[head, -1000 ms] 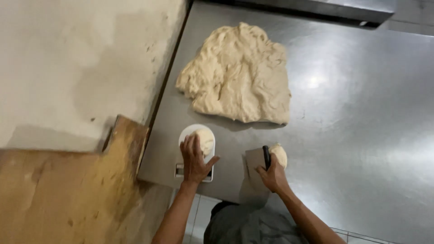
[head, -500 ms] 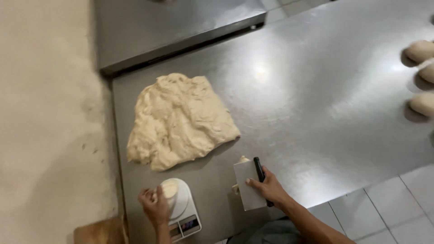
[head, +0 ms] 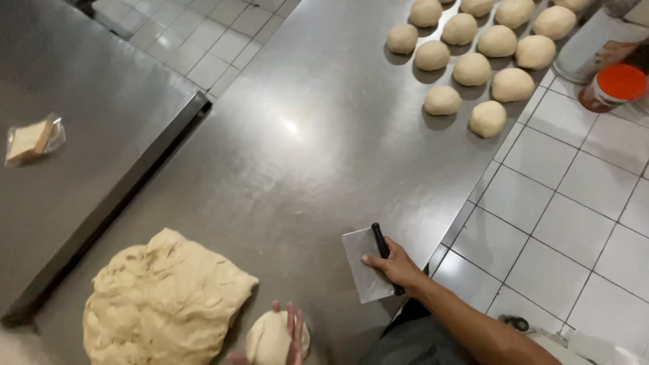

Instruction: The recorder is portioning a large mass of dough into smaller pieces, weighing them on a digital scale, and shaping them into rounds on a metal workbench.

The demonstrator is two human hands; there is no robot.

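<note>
Head view looks down on a steel worktop (head: 324, 155). Left hand (head: 292, 332) lies flat, fingers open, over a small dough piece (head: 270, 338) at the near edge, palm pressing on it as one does to round a lump against the steel. Just beside it, toward the near left corner, sits the big dough mass (head: 162, 304), close enough that pieces come off within reach. Right hand (head: 395, 267) rests at the near right edge, fingers closed on the black handle of a scraper (head: 368, 263), its blade lying flat on the steel, parked yet ready. Finished dough balls (head: 473, 54) stand in rows at the far right corner, well apart from the raw dough. A red-lidded jar (head: 612, 88) stands beyond them.
</note>
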